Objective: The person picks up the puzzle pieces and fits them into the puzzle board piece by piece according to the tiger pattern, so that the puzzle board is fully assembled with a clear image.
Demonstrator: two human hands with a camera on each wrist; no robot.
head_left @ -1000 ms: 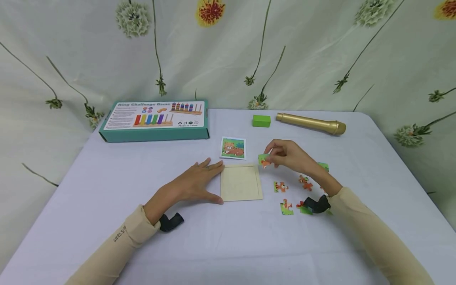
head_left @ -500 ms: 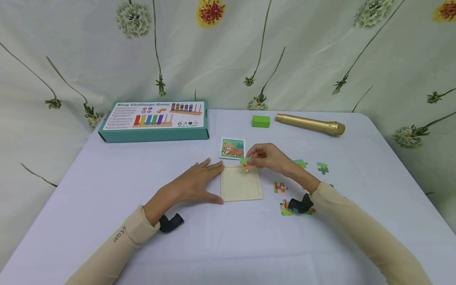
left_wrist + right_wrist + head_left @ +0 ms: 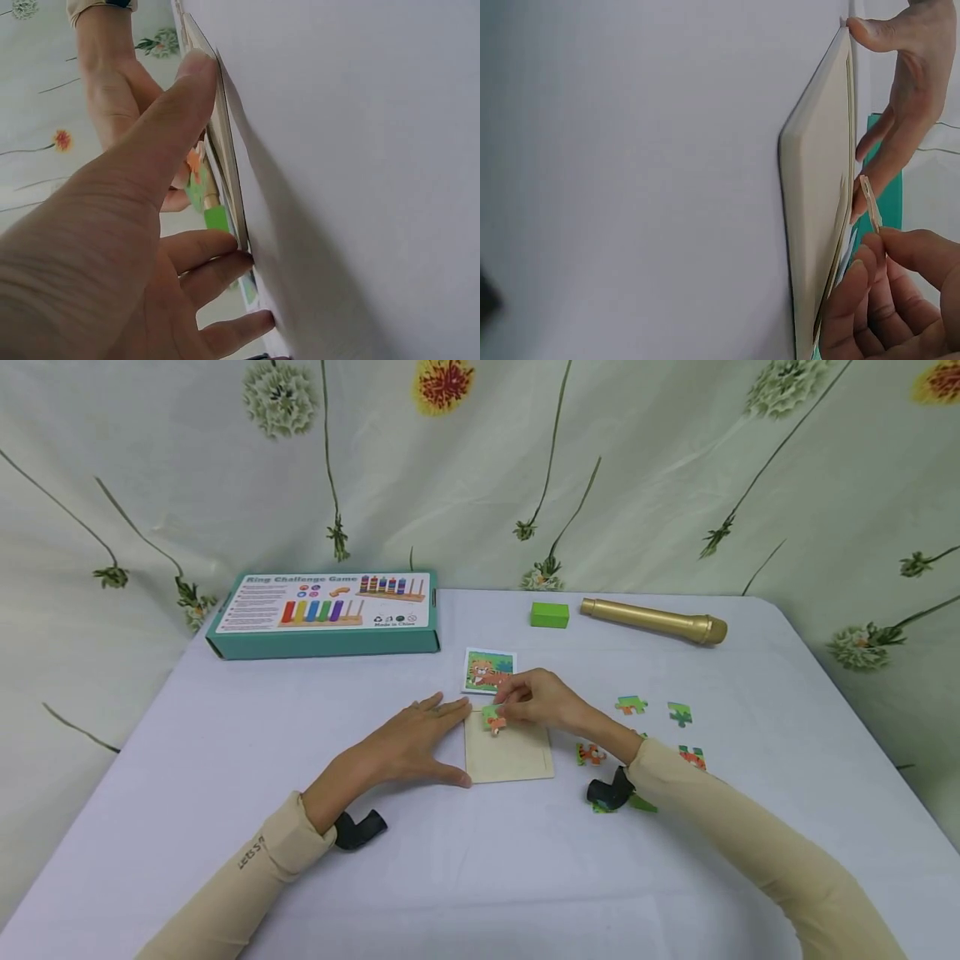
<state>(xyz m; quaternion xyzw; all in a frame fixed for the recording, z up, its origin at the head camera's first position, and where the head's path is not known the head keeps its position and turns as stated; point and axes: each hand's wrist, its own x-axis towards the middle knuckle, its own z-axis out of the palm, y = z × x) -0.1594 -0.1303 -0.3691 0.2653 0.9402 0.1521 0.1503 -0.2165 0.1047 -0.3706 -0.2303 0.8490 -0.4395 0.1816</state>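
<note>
A square wooden puzzle tray (image 3: pixel 517 758) lies on the white tablecloth. My left hand (image 3: pixel 414 742) rests along its left side, fingers spread, with thumb and fingertips touching the tray edge. My right hand (image 3: pixel 542 698) pinches a green and orange jigsaw piece (image 3: pixel 492 720) between thumb and fingers over the tray's upper left part. The right wrist view shows this jigsaw piece (image 3: pixel 871 202) edge-on, tilted above the tray surface (image 3: pixel 821 172). Just behind the tray lies a small tiger picture card (image 3: pixel 482 672), partly covered by the right fingers.
Several loose jigsaw pieces, one of them a green piece (image 3: pixel 680 714), lie to the right, some hidden by the right forearm. At the back are a ring game box (image 3: pixel 322 614), a green block (image 3: pixel 550 615) and a gold microphone (image 3: pixel 652 620).
My right hand has carried the jigsaw piece leftward from beside the tray to over its upper left part. The left hand stays at the tray's left edge.
</note>
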